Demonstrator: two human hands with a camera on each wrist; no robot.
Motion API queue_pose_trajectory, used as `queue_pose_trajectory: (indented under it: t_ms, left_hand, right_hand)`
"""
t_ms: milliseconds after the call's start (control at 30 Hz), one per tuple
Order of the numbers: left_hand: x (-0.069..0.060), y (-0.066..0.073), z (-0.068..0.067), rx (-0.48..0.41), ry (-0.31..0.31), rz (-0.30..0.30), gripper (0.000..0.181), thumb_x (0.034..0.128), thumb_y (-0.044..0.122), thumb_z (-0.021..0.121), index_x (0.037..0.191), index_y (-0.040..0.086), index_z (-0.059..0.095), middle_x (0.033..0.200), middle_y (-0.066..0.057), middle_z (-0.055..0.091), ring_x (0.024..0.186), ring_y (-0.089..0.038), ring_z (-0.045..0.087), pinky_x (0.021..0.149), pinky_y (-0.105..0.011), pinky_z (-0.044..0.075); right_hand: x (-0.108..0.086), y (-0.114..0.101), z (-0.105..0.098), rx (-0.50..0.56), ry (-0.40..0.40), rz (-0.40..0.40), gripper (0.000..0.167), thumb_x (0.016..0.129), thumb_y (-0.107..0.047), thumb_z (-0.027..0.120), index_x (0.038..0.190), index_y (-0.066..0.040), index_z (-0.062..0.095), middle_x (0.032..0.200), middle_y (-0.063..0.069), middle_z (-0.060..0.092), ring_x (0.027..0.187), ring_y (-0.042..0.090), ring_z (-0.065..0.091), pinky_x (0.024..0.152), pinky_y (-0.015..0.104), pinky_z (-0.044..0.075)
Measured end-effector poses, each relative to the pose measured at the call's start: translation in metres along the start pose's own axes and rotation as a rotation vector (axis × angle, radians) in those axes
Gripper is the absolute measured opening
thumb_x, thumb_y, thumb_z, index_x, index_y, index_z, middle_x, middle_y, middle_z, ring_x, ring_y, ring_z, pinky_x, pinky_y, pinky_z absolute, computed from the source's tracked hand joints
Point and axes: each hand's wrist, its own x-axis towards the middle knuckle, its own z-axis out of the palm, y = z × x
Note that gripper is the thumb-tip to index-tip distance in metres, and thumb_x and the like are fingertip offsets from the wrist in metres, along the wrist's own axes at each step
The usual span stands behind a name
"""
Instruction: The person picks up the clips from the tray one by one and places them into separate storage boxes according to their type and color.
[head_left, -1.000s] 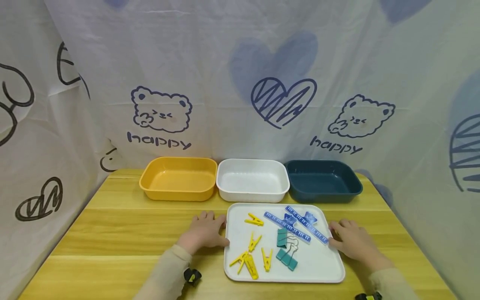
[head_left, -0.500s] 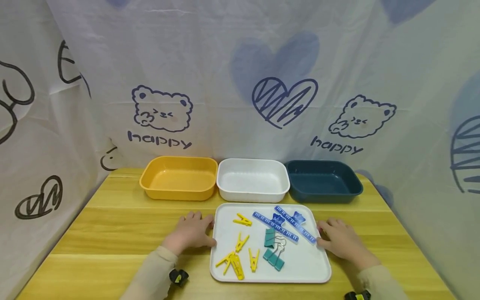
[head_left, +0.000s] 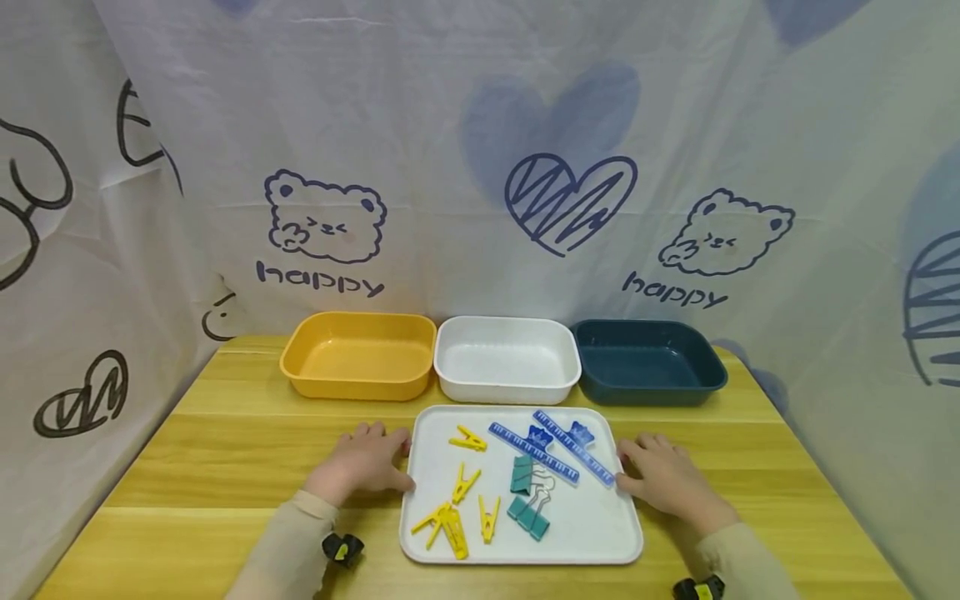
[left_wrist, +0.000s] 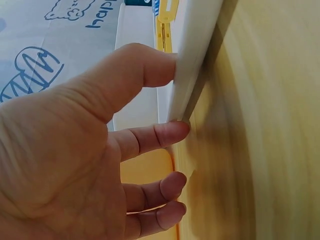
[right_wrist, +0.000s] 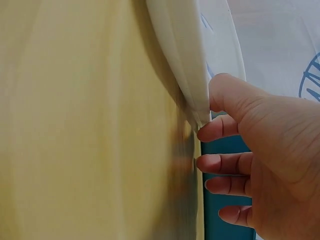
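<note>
A white rectangular tray (head_left: 592, 533) lies on the table between my two hands. My left hand (head_left: 363, 461) touches its left side with thumb and index finger; in the left wrist view the other fingers stand apart from the tray. On the right side, my right hand (head_left: 666, 475) rests its thumb and index fingertips against the tray's edge, fingers spread. The tray bears several yellow clothespins (head_left: 488, 520), two teal binder clips (head_left: 528, 518) with wire handles, and two blue ruler-shaped clips (head_left: 573, 447) patterned like piano keys.
Behind the tray stand three bins side by side: yellow (head_left: 356, 389), white (head_left: 506, 392) and dark teal (head_left: 652, 395). The wood-grain table (head_left: 187, 492) extends to both sides. A printed curtain (head_left: 450, 250) hangs close behind the bins.
The tray with its clips has slid leftward across the table. Both hands have moved left with it, staying at its sides; the three bins have stayed in place.
</note>
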Motion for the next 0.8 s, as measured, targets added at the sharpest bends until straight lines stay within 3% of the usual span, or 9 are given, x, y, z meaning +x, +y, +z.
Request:
queue_pose_trajectory:
  t_ms: [400, 633, 800]
  left_hand:
    - [-0.005, 0.003, -0.006, 0.046, 0.0, -0.001, 0.043, 0.075, 0.046, 0.079, 0.102, 0.021, 0.056, 0.097, -0.007, 0.05, 0.092, -0.027, 0.045, 0.081, -0.048, 0.037]
    - [-0.004, 0.003, -0.007, 0.046, 0.004, -0.041, 0.052, 0.0768, 0.05, 0.078, 0.113, 0.018, 0.058, 0.105, -0.011, 0.054, 0.093, -0.029, 0.052, 0.089, -0.054, 0.043]
    - [-0.009, 0.005, -0.016, 0.046, 0.031, -0.042, 0.05, 0.0818, 0.051, 0.072, 0.113, 0.014, 0.058, 0.105, -0.012, 0.059, 0.087, -0.029, 0.059, 0.082, -0.053, 0.049]
  right_hand:
    - [-0.003, -0.005, -0.005, 0.026, 0.024, -0.023, 0.021, 0.084, -0.033, 0.069, 0.093, -0.02, 0.056, 0.087, 0.001, 0.047, 0.082, 0.021, 0.04, 0.067, 0.037, 0.033]
    - [-0.004, -0.005, -0.008, 0.004, 0.011, -0.017, 0.022, 0.085, -0.036, 0.07, 0.098, -0.021, 0.06, 0.091, 0.002, 0.051, 0.084, 0.021, 0.043, 0.069, 0.039, 0.038]
    - [-0.007, -0.005, -0.014, 0.015, 0.053, -0.03, 0.023, 0.083, -0.037, 0.073, 0.093, -0.021, 0.059, 0.092, 0.002, 0.053, 0.085, 0.021, 0.046, 0.069, 0.039, 0.04]
